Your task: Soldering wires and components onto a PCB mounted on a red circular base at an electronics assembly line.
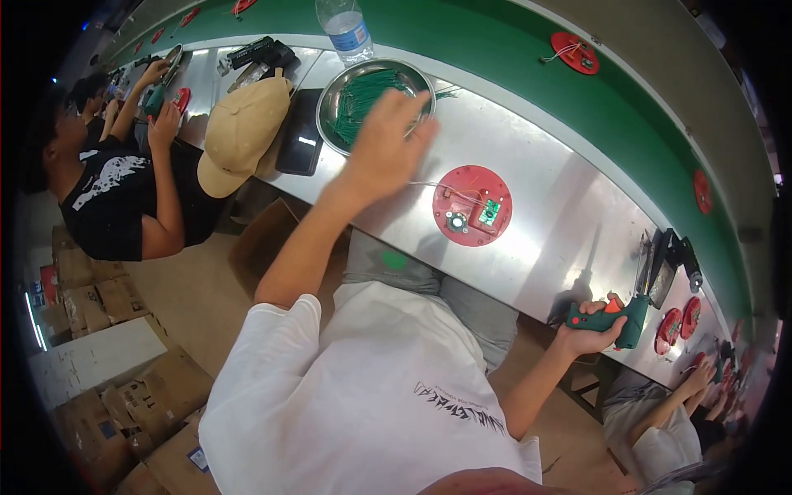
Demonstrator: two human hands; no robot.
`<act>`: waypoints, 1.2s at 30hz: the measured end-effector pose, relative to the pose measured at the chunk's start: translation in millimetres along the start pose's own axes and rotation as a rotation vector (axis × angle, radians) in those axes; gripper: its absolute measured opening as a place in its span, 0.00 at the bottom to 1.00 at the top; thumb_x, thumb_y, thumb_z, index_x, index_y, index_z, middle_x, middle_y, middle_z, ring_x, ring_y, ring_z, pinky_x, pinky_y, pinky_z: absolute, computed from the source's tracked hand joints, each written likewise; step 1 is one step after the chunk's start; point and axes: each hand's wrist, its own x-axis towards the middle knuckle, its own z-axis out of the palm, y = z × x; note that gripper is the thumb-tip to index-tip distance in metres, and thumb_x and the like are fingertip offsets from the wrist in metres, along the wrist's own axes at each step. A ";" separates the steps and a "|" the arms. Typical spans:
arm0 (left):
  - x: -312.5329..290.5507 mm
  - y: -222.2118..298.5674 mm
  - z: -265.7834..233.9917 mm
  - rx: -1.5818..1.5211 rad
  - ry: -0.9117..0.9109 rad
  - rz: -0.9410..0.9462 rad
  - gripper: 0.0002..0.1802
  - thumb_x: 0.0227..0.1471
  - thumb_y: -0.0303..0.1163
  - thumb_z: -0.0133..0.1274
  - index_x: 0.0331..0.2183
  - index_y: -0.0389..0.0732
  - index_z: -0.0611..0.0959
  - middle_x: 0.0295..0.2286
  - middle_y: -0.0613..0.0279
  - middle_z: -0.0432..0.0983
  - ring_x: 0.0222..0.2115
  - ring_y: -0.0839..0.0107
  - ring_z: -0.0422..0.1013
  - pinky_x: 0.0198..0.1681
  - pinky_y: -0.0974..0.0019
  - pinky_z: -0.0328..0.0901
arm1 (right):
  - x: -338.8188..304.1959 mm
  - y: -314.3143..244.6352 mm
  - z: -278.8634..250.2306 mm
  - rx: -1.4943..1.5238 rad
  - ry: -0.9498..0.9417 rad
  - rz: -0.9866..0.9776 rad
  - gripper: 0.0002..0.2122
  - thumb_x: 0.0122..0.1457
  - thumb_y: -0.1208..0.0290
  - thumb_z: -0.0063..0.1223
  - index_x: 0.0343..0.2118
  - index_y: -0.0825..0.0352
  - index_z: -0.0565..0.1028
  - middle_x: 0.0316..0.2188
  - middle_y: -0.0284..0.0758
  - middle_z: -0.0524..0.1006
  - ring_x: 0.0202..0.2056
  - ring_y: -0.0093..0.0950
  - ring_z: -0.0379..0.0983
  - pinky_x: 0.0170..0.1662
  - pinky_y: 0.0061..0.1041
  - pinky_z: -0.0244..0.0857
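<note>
My left hand (392, 144) is over a round steel bowl (327, 128), its fingers loosely bent, apart and slightly blurred; I see nothing between them. Thin green strands (359, 97) fill the bowl, and a few lie past its right rim. Out to the right, my right hand (598, 332) is closed round the handle of a green pistol-shaped power tool (631, 322) with an orange trigger. Between the hands, a red disc (474, 227) lies flat on the bench, bearing a small green circuit board (489, 212), a round silver part (456, 221) and thin wires.
A water bottle (346, 35) stands behind the bowl. Left of it lie a dark tablet-like slab (299, 136) and a person in a beige cap (246, 124). Black tools (672, 260) and two red discs (679, 326) sit at the right. A green ledge (487, 49) runs along the back.
</note>
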 end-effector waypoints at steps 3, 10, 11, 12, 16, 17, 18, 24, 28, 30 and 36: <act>18.4 -31.8 -19.0 0.079 -0.023 0.020 0.13 0.57 0.31 0.54 0.43 0.37 0.83 0.28 0.49 0.76 0.33 0.51 0.73 0.36 0.54 0.68 | 1.9 -0.1 -1.7 -0.005 -0.028 0.000 0.21 0.68 0.54 0.34 0.42 0.71 0.71 0.13 0.32 0.66 0.17 0.22 0.60 0.24 0.20 0.57; 25.1 -74.6 -26.5 0.367 -0.104 0.030 0.07 0.54 0.30 0.56 0.35 0.42 0.86 0.24 0.50 0.78 0.29 0.52 0.75 0.32 0.56 0.69 | 3.6 -0.1 -3.8 -0.026 -0.056 0.023 0.22 0.67 0.53 0.36 0.41 0.70 0.72 0.16 0.31 0.67 0.20 0.21 0.60 0.26 0.20 0.55; 24.5 -79.4 -24.4 0.392 -0.095 0.093 0.06 0.53 0.30 0.57 0.34 0.41 0.85 0.27 0.53 0.79 0.31 0.55 0.75 0.34 0.57 0.69 | 3.1 0.0 -2.6 -0.025 -0.044 0.019 0.22 0.68 0.53 0.35 0.42 0.71 0.71 0.15 0.32 0.67 0.18 0.22 0.60 0.24 0.20 0.56; 24.4 -84.2 -22.5 0.418 -0.086 0.157 0.05 0.52 0.30 0.57 0.32 0.40 0.85 0.30 0.56 0.80 0.32 0.58 0.75 0.37 0.58 0.69 | 2.8 0.2 -1.9 -0.023 -0.032 0.014 0.22 0.68 0.53 0.34 0.42 0.71 0.71 0.13 0.32 0.67 0.17 0.22 0.60 0.23 0.20 0.57; 27.1 -100.8 -16.0 0.483 -0.115 0.319 0.04 0.49 0.29 0.58 0.30 0.41 0.85 0.33 0.60 0.80 0.38 0.58 0.73 0.43 0.56 0.67 | 3.3 0.7 -3.7 -0.018 -0.045 0.013 0.22 0.68 0.53 0.35 0.42 0.71 0.71 0.14 0.32 0.67 0.18 0.22 0.60 0.23 0.20 0.57; 26.4 -102.2 -14.1 0.495 -0.163 0.273 0.05 0.48 0.28 0.58 0.30 0.41 0.85 0.34 0.61 0.79 0.40 0.58 0.71 0.45 0.56 0.66 | 1.7 -0.6 -1.5 -0.018 -0.033 0.022 0.22 0.68 0.53 0.35 0.42 0.70 0.71 0.14 0.31 0.67 0.19 0.21 0.60 0.25 0.20 0.57; 26.3 -103.8 -12.5 0.508 -0.211 0.227 0.05 0.47 0.28 0.59 0.30 0.41 0.85 0.35 0.61 0.79 0.42 0.57 0.70 0.47 0.56 0.65 | 0.9 -1.2 -0.5 -0.017 -0.021 0.030 0.21 0.67 0.53 0.36 0.42 0.70 0.72 0.15 0.31 0.67 0.20 0.21 0.60 0.26 0.19 0.56; 34.2 -105.3 -8.4 0.515 -0.241 0.208 0.06 0.47 0.28 0.59 0.30 0.39 0.84 0.35 0.58 0.79 0.41 0.55 0.71 0.46 0.55 0.65 | 1.6 -1.0 -1.4 -0.012 -0.048 0.011 0.22 0.68 0.53 0.35 0.42 0.70 0.71 0.15 0.31 0.67 0.20 0.21 0.61 0.24 0.19 0.55; 36.3 -81.4 -17.5 0.222 -0.128 0.209 0.06 0.50 0.28 0.58 0.31 0.36 0.84 0.34 0.56 0.79 0.38 0.55 0.73 0.44 0.58 0.68 | 0.6 0.1 -2.2 -0.023 -0.077 0.000 0.22 0.68 0.53 0.35 0.42 0.71 0.71 0.15 0.31 0.68 0.19 0.22 0.62 0.24 0.20 0.56; 33.5 -69.3 -24.1 0.079 -0.057 0.182 0.07 0.54 0.27 0.57 0.33 0.33 0.83 0.32 0.58 0.81 0.33 0.63 0.76 0.39 0.63 0.69 | -0.1 2.6 -2.7 -0.056 -0.176 -0.005 0.22 0.68 0.53 0.36 0.42 0.71 0.71 0.15 0.32 0.69 0.19 0.22 0.63 0.23 0.20 0.57; 25.7 -46.0 -14.1 -0.409 -0.127 -0.303 0.09 0.56 0.29 0.56 0.37 0.33 0.82 0.28 0.57 0.80 0.27 0.72 0.75 0.32 0.70 0.68 | -1.3 0.3 -11.4 -0.056 -0.284 -0.007 0.23 0.67 0.52 0.38 0.46 0.73 0.69 0.17 0.34 0.70 0.18 0.23 0.65 0.22 0.22 0.58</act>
